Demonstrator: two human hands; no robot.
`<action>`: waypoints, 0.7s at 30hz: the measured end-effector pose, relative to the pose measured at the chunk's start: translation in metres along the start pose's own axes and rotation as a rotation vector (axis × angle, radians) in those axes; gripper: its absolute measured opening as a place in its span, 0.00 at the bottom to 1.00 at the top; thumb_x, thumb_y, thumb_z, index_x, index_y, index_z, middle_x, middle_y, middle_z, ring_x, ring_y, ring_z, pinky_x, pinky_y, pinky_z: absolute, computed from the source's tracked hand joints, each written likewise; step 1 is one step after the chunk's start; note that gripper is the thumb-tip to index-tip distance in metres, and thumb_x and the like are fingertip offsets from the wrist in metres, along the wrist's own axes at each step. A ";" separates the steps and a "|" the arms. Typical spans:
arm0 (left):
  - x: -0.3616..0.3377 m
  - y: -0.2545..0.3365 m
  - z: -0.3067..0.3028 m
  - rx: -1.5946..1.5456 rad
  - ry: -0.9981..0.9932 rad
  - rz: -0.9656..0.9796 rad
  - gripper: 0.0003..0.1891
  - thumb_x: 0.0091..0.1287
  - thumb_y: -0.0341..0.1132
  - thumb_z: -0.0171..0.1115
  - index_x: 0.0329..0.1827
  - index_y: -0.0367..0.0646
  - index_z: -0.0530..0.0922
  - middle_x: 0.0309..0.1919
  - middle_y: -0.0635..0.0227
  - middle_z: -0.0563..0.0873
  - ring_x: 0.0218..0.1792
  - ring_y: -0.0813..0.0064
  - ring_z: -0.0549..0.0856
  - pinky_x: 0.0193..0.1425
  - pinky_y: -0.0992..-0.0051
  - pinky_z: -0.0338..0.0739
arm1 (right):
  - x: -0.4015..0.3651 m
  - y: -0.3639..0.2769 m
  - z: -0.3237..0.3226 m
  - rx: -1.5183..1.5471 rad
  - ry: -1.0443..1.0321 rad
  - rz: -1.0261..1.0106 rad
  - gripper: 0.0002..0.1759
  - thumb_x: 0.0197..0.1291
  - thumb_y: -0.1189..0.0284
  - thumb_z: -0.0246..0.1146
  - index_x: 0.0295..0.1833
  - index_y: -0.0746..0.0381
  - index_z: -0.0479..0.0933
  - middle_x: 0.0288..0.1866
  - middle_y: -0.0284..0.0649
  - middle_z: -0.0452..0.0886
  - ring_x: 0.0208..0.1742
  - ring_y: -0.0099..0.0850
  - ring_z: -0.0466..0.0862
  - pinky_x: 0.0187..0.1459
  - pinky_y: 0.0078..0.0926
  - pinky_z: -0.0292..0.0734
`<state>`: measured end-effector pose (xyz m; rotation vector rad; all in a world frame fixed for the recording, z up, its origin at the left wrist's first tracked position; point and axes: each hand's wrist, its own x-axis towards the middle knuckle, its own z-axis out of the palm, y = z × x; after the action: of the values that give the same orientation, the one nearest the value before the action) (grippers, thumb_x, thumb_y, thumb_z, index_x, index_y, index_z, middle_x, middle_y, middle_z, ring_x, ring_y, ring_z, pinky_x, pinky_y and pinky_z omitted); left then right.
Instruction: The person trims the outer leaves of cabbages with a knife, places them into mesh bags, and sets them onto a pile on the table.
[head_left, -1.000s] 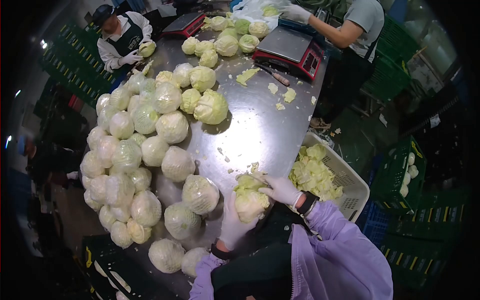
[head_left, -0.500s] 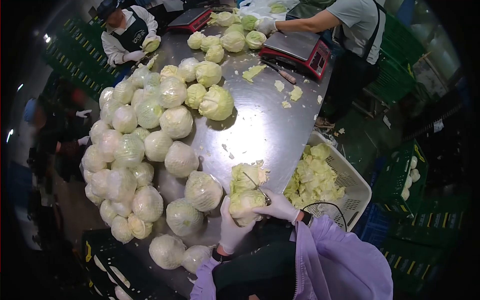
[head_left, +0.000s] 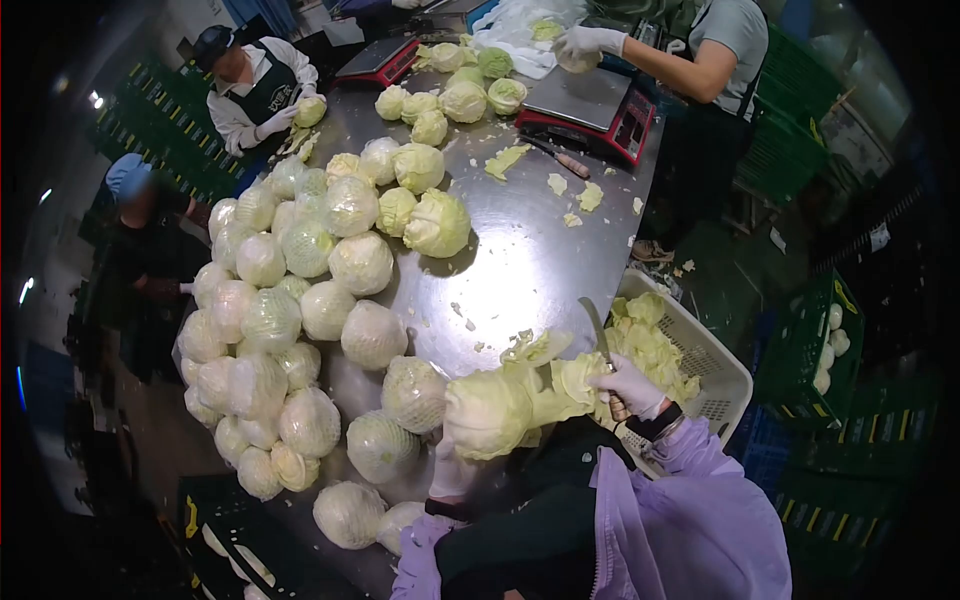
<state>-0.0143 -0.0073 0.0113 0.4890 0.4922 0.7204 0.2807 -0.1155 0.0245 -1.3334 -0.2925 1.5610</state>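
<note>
My gloved left hand grips a pale green cabbage from below and the near side, most of its fingers hidden behind the head. In my gloved right hand is a knife, its curved blade pointing up and away and its wooden handle showing below the fist. The same hand touches an outer cabbage leaf that stretches out to the right from the head. Another loose leaf stands just beyond the cabbage. Left of it sit film-wrapped cabbages.
A large pile of wrapped cabbages covers the left of the steel table. A white basket of leaves stands at the right edge. Farther off are a red scale, another knife and co-workers handling cabbages.
My right hand has moved right, away from the cabbage, with the knife now upright and a leaf drawn outward. The cabbage has turned in my left hand. A co-worker's hand has lifted over the scale.
</note>
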 end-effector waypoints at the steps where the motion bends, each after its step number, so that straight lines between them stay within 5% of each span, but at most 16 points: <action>1: -0.001 -0.001 -0.005 -0.226 0.025 -0.097 0.39 0.60 0.47 0.62 0.72 0.42 0.57 0.66 0.56 0.67 0.67 0.59 0.69 0.70 0.56 0.67 | -0.001 0.001 -0.010 -0.097 0.076 -0.033 0.18 0.59 0.70 0.66 0.53 0.61 0.73 0.21 0.33 0.76 0.14 0.17 0.72 0.14 0.14 0.65; 3: 0.006 -0.005 -0.005 -0.181 0.030 -0.036 0.38 0.61 0.51 0.59 0.72 0.42 0.60 0.68 0.56 0.67 0.68 0.57 0.68 0.71 0.52 0.64 | 0.004 0.012 -0.019 -0.197 0.147 -0.073 0.20 0.58 0.70 0.67 0.55 0.60 0.74 0.24 0.34 0.79 0.15 0.17 0.74 0.15 0.14 0.66; 5: 0.015 0.001 0.015 0.465 0.092 0.163 0.46 0.55 0.57 0.63 0.75 0.48 0.56 0.71 0.59 0.64 0.69 0.55 0.67 0.70 0.50 0.66 | 0.017 0.040 -0.024 -0.765 0.304 -0.428 0.23 0.62 0.63 0.65 0.59 0.62 0.73 0.28 0.37 0.82 0.17 0.19 0.77 0.15 0.16 0.68; 6: 0.019 0.006 0.013 0.465 0.086 0.171 0.46 0.55 0.57 0.63 0.75 0.48 0.56 0.71 0.59 0.64 0.69 0.55 0.67 0.70 0.50 0.66 | 0.021 0.043 -0.026 -1.046 0.387 -0.608 0.25 0.64 0.60 0.63 0.61 0.62 0.72 0.30 0.39 0.83 0.18 0.20 0.78 0.15 0.17 0.69; 8: 0.020 0.018 0.002 -0.149 -0.024 -0.078 0.48 0.54 0.53 0.68 0.76 0.48 0.55 0.71 0.60 0.64 0.70 0.58 0.66 0.73 0.54 0.63 | -0.020 -0.005 0.037 -0.188 -0.019 -0.099 0.32 0.61 0.48 0.63 0.61 0.60 0.73 0.30 0.33 0.81 0.24 0.22 0.79 0.26 0.23 0.72; 9: 0.021 0.025 0.010 -0.146 -0.026 -0.078 0.48 0.54 0.53 0.68 0.76 0.48 0.55 0.71 0.60 0.64 0.70 0.58 0.66 0.73 0.54 0.63 | -0.016 -0.001 0.048 -0.187 -0.019 -0.102 0.32 0.61 0.48 0.63 0.61 0.60 0.73 0.30 0.33 0.81 0.24 0.22 0.79 0.26 0.23 0.72; 11: 0.027 0.045 0.036 0.169 -0.231 0.047 0.54 0.45 0.35 0.78 0.76 0.49 0.54 0.72 0.56 0.62 0.71 0.60 0.64 0.73 0.58 0.62 | -0.005 0.019 0.060 0.209 -0.408 -0.091 0.35 0.63 0.45 0.60 0.65 0.60 0.68 0.27 0.29 0.76 0.18 0.17 0.72 0.18 0.17 0.64; 13: 0.027 0.055 0.045 0.463 -0.348 0.071 0.55 0.47 0.33 0.77 0.77 0.50 0.51 0.73 0.57 0.59 0.72 0.60 0.62 0.74 0.60 0.61 | 0.030 0.055 0.058 0.320 -0.329 -0.079 0.38 0.62 0.43 0.59 0.67 0.59 0.66 0.26 0.28 0.74 0.17 0.16 0.68 0.17 0.14 0.60; 15: 0.028 0.051 0.066 0.542 -0.192 0.199 0.52 0.52 0.31 0.74 0.78 0.51 0.49 0.75 0.59 0.57 0.74 0.60 0.59 0.74 0.62 0.61 | 0.031 0.057 0.060 0.427 -0.248 -0.063 0.40 0.61 0.41 0.58 0.68 0.59 0.63 0.25 0.26 0.72 0.16 0.14 0.65 0.15 0.12 0.56; 17: 0.021 0.039 0.056 0.595 -0.129 0.194 0.48 0.58 0.29 0.70 0.77 0.48 0.48 0.74 0.59 0.57 0.73 0.60 0.61 0.73 0.64 0.63 | 0.008 0.023 0.070 0.336 -0.231 -0.253 0.44 0.58 0.41 0.61 0.70 0.58 0.59 0.27 0.26 0.73 0.16 0.14 0.66 0.16 0.11 0.58; 19: 0.007 0.020 0.068 0.165 -0.167 -0.115 0.44 0.60 0.32 0.69 0.75 0.43 0.50 0.71 0.57 0.61 0.69 0.62 0.67 0.71 0.64 0.65 | 0.014 0.031 0.061 0.382 -0.266 -0.269 0.42 0.59 0.48 0.65 0.71 0.58 0.57 0.29 0.26 0.75 0.17 0.14 0.69 0.17 0.12 0.63; 20: 0.015 0.004 0.061 0.470 -0.211 0.092 0.43 0.60 0.35 0.70 0.72 0.38 0.50 0.67 0.57 0.65 0.65 0.64 0.71 0.69 0.65 0.67 | 0.012 0.027 0.063 0.210 -0.209 -0.327 0.41 0.60 0.52 0.66 0.71 0.58 0.57 0.30 0.27 0.76 0.18 0.15 0.71 0.17 0.11 0.64; 21: 0.014 0.003 0.062 0.462 -0.196 0.092 0.43 0.60 0.35 0.70 0.72 0.38 0.50 0.67 0.57 0.65 0.65 0.64 0.71 0.69 0.65 0.67 | 0.008 0.023 0.065 0.037 -0.155 -0.378 0.39 0.60 0.56 0.66 0.71 0.59 0.57 0.31 0.28 0.76 0.18 0.15 0.72 0.17 0.11 0.66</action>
<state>0.0285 -0.0108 0.0577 1.0107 0.4535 0.6374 0.2150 -0.0931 0.0266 -1.0573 -0.5747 1.3412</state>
